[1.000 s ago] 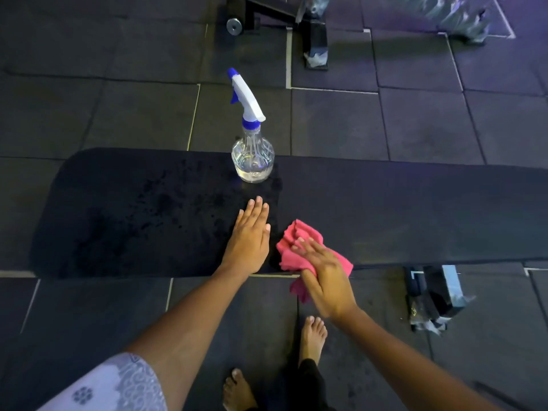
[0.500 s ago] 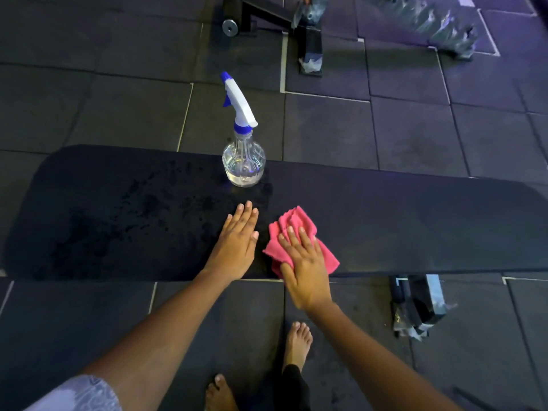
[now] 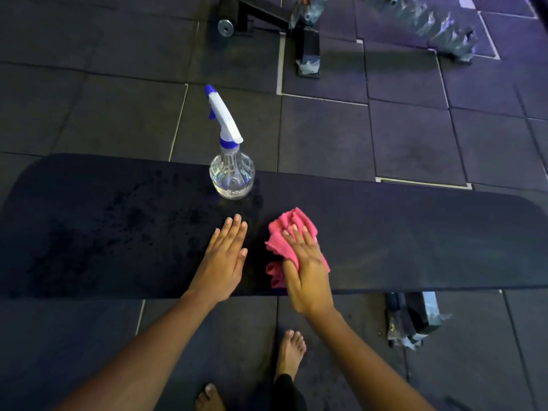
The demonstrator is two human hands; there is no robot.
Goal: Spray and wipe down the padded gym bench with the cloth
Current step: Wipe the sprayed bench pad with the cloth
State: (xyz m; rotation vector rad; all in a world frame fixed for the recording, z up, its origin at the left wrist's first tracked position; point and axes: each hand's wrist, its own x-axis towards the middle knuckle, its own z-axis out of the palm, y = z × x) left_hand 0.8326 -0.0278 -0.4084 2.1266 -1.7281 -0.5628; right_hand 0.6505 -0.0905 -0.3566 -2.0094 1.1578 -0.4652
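The black padded bench (image 3: 415, 241) runs across the view, its left half speckled with wet spots. A clear spray bottle (image 3: 231, 173) with a white and blue trigger head stands upright on the bench's far edge. My left hand (image 3: 224, 259) lies flat on the pad with straight fingers, just below the bottle. To its right, my right hand (image 3: 305, 268) presses a crumpled pink cloth (image 3: 292, 225) onto the pad with fingers stretched over it; the cloth sticks out beyond the fingertips and by the thumb.
Dark rubber floor tiles (image 3: 326, 132) surround the bench. A bench foot wrapped in plastic (image 3: 415, 318) shows below the pad at right. Other gym equipment frames (image 3: 308, 46) stand at the top. My bare feet (image 3: 290, 351) are on the floor below.
My right hand has slid the pink cloth from the near edge up onto the pad, farther from me. The left hand stays flat in the same spot.
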